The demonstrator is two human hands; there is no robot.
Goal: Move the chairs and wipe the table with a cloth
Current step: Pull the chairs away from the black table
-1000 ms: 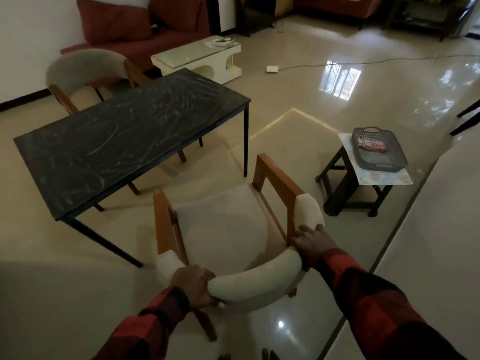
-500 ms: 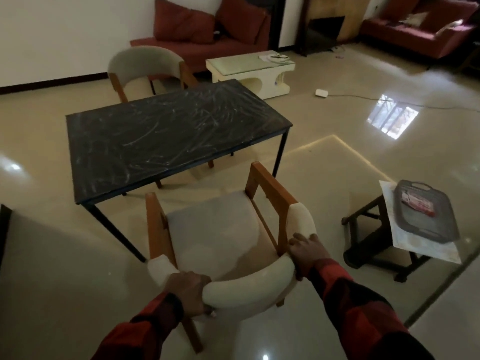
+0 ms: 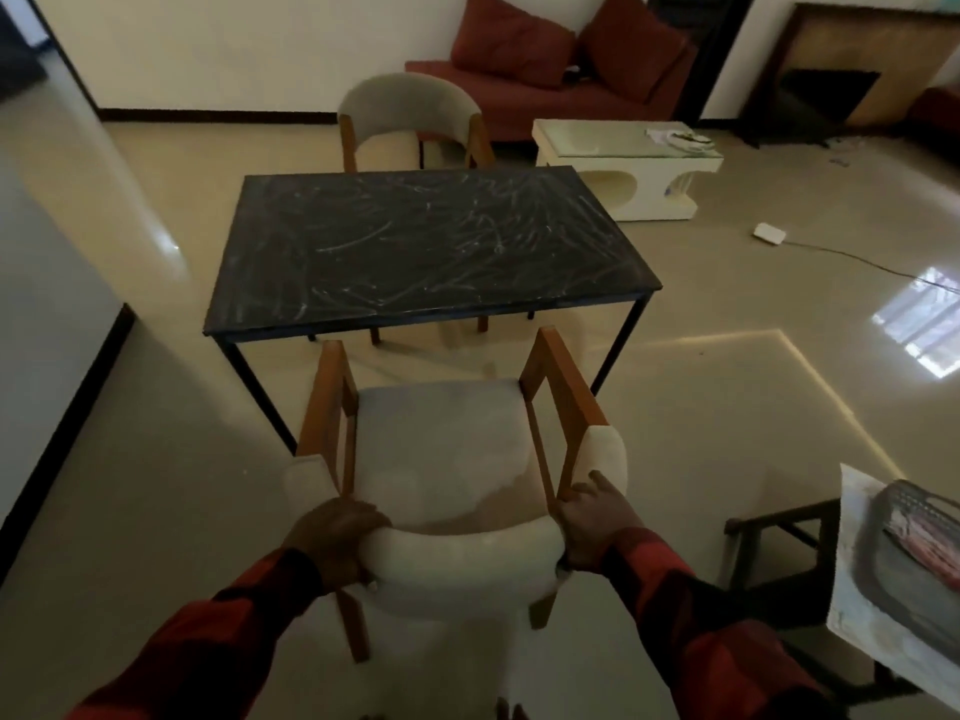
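Note:
A wooden chair [image 3: 441, 449] with a cream seat and a curved cream backrest stands just in front of me, facing the table. My left hand [image 3: 335, 537] grips the left part of the backrest. My right hand [image 3: 592, 522] grips the right end of it, beside the wooden arm post. The black table [image 3: 426, 246] has a streaky, smeared top and thin black legs; the chair's front sits near its near edge. A second chair [image 3: 408, 114] with a cream backrest stands at the table's far side. No cloth shows in view.
A small dark side table [image 3: 779, 563] at the right carries a paper sheet and a grey basket [image 3: 919, 553]. A white coffee table [image 3: 623, 163] and a red sofa [image 3: 550, 85] stand behind. A white device with a cable [image 3: 769, 233] lies on the glossy floor. A wall corner is at left.
The view has swung left, so the table now lies straight ahead. The chair has turned with my hands to face the table's near edge. Both hands keep their hold on the backrest.

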